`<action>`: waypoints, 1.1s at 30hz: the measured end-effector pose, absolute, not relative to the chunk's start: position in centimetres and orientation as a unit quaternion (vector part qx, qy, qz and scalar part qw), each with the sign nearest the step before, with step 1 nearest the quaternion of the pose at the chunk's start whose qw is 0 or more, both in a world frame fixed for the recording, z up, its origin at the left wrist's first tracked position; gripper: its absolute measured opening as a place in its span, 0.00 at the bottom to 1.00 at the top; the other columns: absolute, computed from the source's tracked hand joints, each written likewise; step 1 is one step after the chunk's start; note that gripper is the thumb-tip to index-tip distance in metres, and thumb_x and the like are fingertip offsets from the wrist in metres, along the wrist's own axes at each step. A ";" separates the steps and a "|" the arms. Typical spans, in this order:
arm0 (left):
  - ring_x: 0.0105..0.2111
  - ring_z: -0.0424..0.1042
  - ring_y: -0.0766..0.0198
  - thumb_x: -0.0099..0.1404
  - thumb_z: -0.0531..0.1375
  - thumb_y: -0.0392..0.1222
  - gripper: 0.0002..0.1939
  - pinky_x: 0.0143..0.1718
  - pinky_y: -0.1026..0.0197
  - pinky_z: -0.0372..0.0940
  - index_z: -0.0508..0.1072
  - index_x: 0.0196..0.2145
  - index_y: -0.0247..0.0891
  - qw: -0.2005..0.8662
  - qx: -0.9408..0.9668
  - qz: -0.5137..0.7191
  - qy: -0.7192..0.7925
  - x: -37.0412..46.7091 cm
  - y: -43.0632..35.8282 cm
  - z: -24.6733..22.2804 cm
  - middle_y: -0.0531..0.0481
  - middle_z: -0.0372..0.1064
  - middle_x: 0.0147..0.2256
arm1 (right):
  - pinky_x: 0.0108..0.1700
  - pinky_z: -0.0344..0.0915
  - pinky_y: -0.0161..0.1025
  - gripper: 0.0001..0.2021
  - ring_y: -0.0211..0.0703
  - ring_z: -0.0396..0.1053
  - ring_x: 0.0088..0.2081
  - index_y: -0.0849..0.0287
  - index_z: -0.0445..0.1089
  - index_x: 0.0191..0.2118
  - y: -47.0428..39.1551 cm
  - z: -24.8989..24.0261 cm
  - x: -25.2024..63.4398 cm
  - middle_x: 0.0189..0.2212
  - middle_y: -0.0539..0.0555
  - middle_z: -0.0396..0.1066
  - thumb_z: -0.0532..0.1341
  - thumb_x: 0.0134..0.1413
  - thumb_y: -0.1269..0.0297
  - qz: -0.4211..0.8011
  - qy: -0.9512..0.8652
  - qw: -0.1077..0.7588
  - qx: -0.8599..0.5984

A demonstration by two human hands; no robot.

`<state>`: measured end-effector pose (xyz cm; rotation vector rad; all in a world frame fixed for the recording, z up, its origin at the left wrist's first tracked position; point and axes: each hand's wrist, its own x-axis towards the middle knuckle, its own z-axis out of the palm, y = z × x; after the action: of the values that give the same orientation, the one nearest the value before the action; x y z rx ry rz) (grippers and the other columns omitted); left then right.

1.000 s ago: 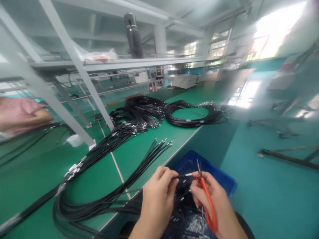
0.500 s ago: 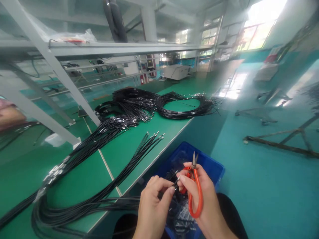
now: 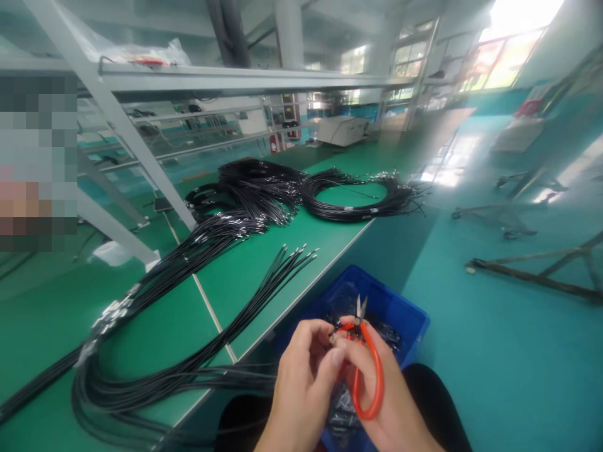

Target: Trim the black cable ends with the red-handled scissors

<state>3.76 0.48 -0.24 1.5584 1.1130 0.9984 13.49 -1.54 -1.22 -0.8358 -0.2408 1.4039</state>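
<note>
My right hand (image 3: 386, 402) grips orange-handled snips (image 3: 367, 370), their short metal blades pointing up. My left hand (image 3: 304, 376) pinches the end of a thin black cable (image 3: 226, 373) that runs left onto the green bench; the cable tip is hidden between the fingers of both hands. Both hands touch each other above a blue plastic bin (image 3: 409, 317) that holds dark cable scraps.
The green bench (image 3: 249, 276) carries a fanned bundle of black cables (image 3: 264, 282), a long thick bundle (image 3: 188, 257) and coiled rings (image 3: 358, 198). A white metal frame (image 3: 127, 138) with a shelf stands over it. Teal floor lies to the right. A person is at far left.
My hands have closed together: the cable tip seen earlier between them is now hidden by the fingers. The snips have tilted upright and the view has shifted slightly.
</note>
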 end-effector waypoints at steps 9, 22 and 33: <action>0.23 0.67 0.67 0.61 0.58 0.37 0.06 0.27 0.64 0.64 0.74 0.30 0.33 0.626 0.548 0.413 0.371 2.9 2.0 0.3 0.51 0.67 0.24 | 0.27 0.60 0.34 0.09 0.37 0.64 0.24 0.57 0.63 0.39 -1.6 -1.1 13.5 0.22 0.47 0.67 0.60 0.51 0.72 0.646 -0.134 0.668 -0.346; 0.22 0.65 0.69 0.59 0.60 0.36 0.05 0.25 0.67 0.61 0.68 0.26 0.34 0.670 0.487 0.442 0.344 2.7 2.1 -0.5 0.54 0.65 0.24 | 0.27 0.62 0.34 0.07 0.36 0.66 0.24 0.58 0.65 0.36 -1.5 -1.2 13.5 0.23 0.49 0.70 0.60 0.51 0.75 0.669 -0.080 0.666 -0.320; 0.31 0.71 0.62 0.60 0.55 0.33 0.10 0.33 0.64 0.64 0.75 0.34 0.43 0.171 0.776 0.408 0.448 2.2 1.5 0.2 0.46 0.69 0.37 | 0.24 0.62 0.32 0.08 0.38 0.66 0.25 0.57 0.65 0.37 -1.0 -0.9 13.5 0.22 0.49 0.70 0.62 0.50 0.73 0.668 -0.061 0.669 -0.319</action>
<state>2.19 1.46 0.16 2.2050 1.2733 1.1600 13.46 -0.99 -0.94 -0.7196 -0.1366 1.5067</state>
